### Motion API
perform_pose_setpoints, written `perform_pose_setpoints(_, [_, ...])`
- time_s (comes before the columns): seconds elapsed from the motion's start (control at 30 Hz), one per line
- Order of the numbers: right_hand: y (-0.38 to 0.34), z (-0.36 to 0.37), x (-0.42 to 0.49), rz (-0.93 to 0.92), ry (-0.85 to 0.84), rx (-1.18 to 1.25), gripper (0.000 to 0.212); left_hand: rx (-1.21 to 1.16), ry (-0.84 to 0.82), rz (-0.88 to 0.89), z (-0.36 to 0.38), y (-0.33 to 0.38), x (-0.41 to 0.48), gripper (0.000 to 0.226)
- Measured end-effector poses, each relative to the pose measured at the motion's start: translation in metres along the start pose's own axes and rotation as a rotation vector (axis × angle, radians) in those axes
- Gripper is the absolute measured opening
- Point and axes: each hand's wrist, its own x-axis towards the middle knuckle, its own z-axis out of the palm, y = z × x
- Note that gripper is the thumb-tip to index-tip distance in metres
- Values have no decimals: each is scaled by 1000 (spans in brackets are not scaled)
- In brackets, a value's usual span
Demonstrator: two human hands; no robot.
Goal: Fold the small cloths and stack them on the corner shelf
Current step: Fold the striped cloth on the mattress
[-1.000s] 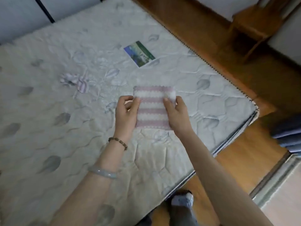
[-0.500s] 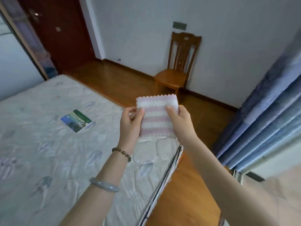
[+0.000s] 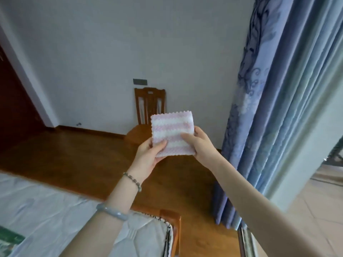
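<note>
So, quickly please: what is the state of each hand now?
Left hand: holds the folded striped cloth at its lower left corner, thumb on top.
Right hand: holds the same cloth at its right edge.

Bedroom, domestic. Quilted mattress (image 3: 46,210) on a wooden bed frame (image 3: 176,225), corner in view; wooden chair (image 3: 148,106) against a plain white wall (image 3: 130,43); long blue patterned curtain (image 3: 278,108) at right; polished wood floor (image 3: 83,151); dark red door (image 3: 14,108) at left.
</note>
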Motion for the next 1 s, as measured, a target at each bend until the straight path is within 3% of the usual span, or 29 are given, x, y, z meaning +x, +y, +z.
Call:
perform_pose_setpoints(0.17, [-30, -31, 92, -54, 26, 45, 55, 8, -37, 54, 9, 32, 110, 33])
perform_pose_setpoints(0.43, [-71, -78, 227, -224, 71, 31, 34, -25, -97, 165, 33, 64, 255, 33])
perform_pose_setpoints(0.57, [-75, -100, 304, -266, 40, 76, 41, -45, -87, 191, 37, 71, 329, 32])
perform_pose_setpoints(0.77, [-88, -121, 426, -270, -98, 144, 27, -54, 34, 283, 42, 86, 423, 30])
perform_pose_setpoints(1.0, [-94, -70, 552, -251, -307, 254, 23, 48, 265, 366, -4, 117, 493, 32])
